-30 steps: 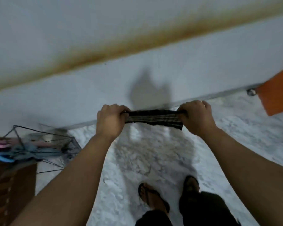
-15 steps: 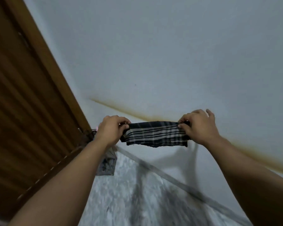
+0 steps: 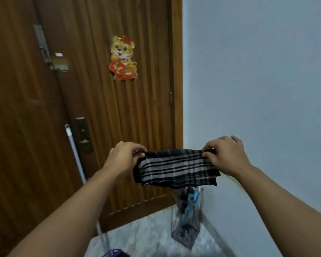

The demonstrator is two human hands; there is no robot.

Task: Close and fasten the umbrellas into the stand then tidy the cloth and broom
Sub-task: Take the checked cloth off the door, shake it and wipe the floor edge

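**Plaid cloth held taut before the door**

Both hands were raised in front of the wooden door (image 3: 119, 127), each gripping one end of the folded cloth (image 3: 176, 168) — a dark plaid piece with pale stripes, stretched level between them. The left hand (image 3: 123, 157) pinched its end with curled fingers and thumb; the right hand (image 3: 225, 154) did the same, its fingertips bunching the upper edge. The cloth's lower layers hung loose, with a frayed hem showing along the bottom.

On the door was stuck a cartoon tiger decoration (image 3: 123, 59) holding a red plaque with gold characters, too small and blurred to read. No other writing could be made out.

Below the cloth, on the marbled floor (image 3: 148, 236) near the corner where the door frame meets the pale wall (image 3: 258, 80), stood the wire umbrella stand (image 3: 187, 219). It held closed umbrellas (image 3: 190, 203) — dark fabric and a blue one, upright or nearly so, their tops partly hidden behind the cloth.

To the left, the broom handle (image 3: 75, 151), a pale pole, leaned against the door beside the lock plate (image 3: 83, 134).
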